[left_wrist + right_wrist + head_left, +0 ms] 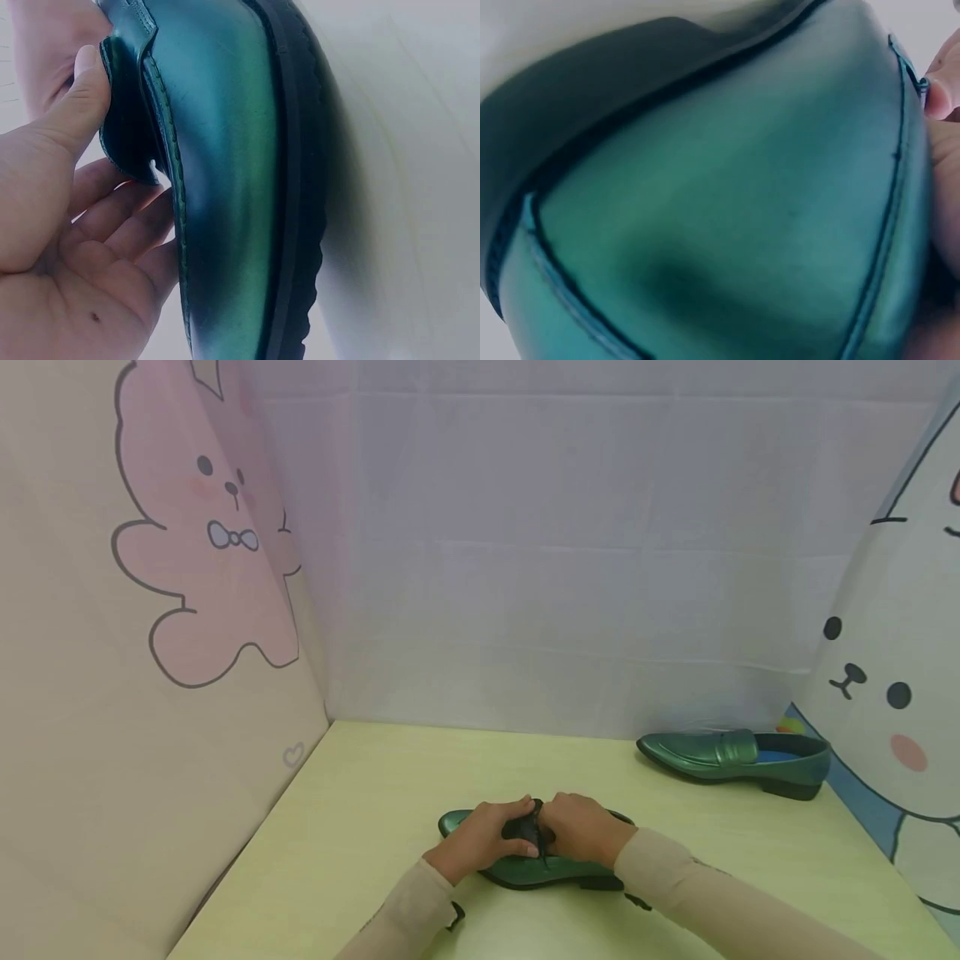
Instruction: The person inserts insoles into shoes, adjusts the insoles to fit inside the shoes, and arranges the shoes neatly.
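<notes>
A metallic green loafer (525, 874) stands on the table below both hands, its toe to the left and its heel to the right. My left hand (487, 833) grips the loafer's raised dark tongue (124, 112), thumb on one face and fingers behind it. My right hand (583, 828) is bent down at the shoe's opening, directly right of the tongue. Its fingertips are hidden by the shoe, and I cannot tell what they hold. In the right wrist view the shoe's green side (727, 202) covers most of that hand.
A matching green loafer (705, 756) stands at the back right, toe to the left. The pale yellow table (375, 802) meets hanging cloth walls at the back and left. Small dark pieces show by each sleeve.
</notes>
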A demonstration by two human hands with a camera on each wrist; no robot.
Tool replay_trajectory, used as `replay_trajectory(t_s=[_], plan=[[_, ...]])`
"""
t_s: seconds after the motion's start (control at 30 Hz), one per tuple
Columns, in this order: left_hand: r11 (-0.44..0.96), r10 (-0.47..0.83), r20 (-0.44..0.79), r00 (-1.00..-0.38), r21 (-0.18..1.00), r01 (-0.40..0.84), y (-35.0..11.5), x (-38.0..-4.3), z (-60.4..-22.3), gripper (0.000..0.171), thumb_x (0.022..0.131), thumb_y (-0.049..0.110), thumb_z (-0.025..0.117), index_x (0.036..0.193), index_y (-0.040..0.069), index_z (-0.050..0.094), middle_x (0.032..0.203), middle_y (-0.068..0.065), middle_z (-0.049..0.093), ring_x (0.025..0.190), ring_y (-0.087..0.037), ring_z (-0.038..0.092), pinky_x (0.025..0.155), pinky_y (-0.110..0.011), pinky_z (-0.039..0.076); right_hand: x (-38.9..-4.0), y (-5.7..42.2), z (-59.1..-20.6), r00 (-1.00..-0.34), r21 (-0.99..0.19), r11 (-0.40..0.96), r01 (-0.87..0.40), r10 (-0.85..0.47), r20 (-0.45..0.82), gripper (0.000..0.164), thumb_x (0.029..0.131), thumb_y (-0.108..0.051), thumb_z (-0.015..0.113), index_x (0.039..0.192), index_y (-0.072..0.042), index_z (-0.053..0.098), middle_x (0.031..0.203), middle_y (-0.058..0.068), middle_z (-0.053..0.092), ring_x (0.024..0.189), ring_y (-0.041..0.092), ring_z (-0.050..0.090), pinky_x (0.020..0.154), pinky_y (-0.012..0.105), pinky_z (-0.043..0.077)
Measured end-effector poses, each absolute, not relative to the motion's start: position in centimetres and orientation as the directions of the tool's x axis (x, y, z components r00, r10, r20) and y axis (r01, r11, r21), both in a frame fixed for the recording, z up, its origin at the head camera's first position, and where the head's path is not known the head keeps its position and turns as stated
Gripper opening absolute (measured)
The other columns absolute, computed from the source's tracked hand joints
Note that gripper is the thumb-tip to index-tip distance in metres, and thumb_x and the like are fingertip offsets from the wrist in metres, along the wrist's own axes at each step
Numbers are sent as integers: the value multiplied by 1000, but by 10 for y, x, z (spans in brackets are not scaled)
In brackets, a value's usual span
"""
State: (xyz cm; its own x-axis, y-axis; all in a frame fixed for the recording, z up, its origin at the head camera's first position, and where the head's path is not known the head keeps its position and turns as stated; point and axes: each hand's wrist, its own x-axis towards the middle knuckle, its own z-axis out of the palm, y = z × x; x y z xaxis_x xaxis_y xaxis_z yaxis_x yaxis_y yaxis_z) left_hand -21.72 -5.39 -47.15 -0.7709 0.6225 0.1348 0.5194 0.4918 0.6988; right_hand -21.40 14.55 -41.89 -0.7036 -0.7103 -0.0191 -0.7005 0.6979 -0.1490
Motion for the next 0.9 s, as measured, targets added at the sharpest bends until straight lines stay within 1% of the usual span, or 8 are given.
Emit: replay_trajectory(t_s=[0.1, 0.2, 0.37, 0.43, 0.6, 0.83, 0.9], plan=[[498, 620, 128, -774, 698, 514, -54, -216, -471, 74, 79, 51, 61, 143, 24, 35, 146, -3, 34, 126, -9, 35, 98, -24, 37, -213, 146, -419, -709, -158, 705, -691, -704, -37, 12, 76, -22, 76, 82, -17, 67, 62, -12, 54, 55, 2, 50, 52, 23, 45], [504, 620, 131, -774, 689, 521, -54, -215, -471, 74, 79, 51, 61, 143, 23, 35, 146, -3, 34, 126, -10, 36, 97, -24, 38, -212, 147, -420, -713, -180, 709, -682, -699, -48, 14, 75, -19, 77, 86, -17, 68, 66, -9, 57, 59, 3, 52, 54, 23, 46], [517, 616, 133, -777, 676, 525, -53, -214, -468, 73, 80, 50, 61, 143, 21, 36, 145, -3, 35, 125, -10, 38, 96, -24, 39, -211, 147, -419, -727, -207, 724, -658, -682, -75, 10, 77, -18, 75, 82, -16, 67, 66, -9, 56, 60, 3, 52, 55, 23, 47], [524, 614, 126, -780, 673, 521, -53, -214, -467, 73, 80, 49, 62, 143, 21, 37, 146, -3, 35, 125, -11, 38, 96, -25, 39, -210, 146, -418, -732, -194, 734, -651, -675, -95, 8, 78, -18, 74, 79, -16, 66, 65, -9, 55, 59, 3, 53, 55, 24, 47], [543, 610, 111, -785, 663, 516, -54, -215, -466, 74, 79, 51, 61, 143, 22, 36, 146, 0, 34, 126, -11, 36, 97, -25, 38, -210, 144, -416, -732, -147, 739, -657, -672, -110, 7, 79, -17, 73, 80, -14, 66, 66, -5, 56, 62, 6, 55, 56, 24, 48], [545, 611, 111, -784, 660, 518, -54, -216, -468, 74, 79, 51, 61, 143, 24, 36, 146, 2, 34, 126, -11, 36, 97, -25, 38, -211, 142, -416, -706, -93, 711, -697, -703, -90, 6, 79, -12, 72, 82, -13, 66, 80, -4, 59, 76, 10, 59, 63, 22, 50], [548, 611, 106, -784, 658, 516, -54, -216, -468, 74, 79, 51, 61, 143, 24, 36, 146, 2, 34, 127, -11, 36, 97, -26, 38, -210, 142, -415, -712, -81, 719, -690, -695, -104, 7, 80, -11, 72, 82, -13, 66, 81, -3, 59, 76, 10, 59, 64, 23, 50]])
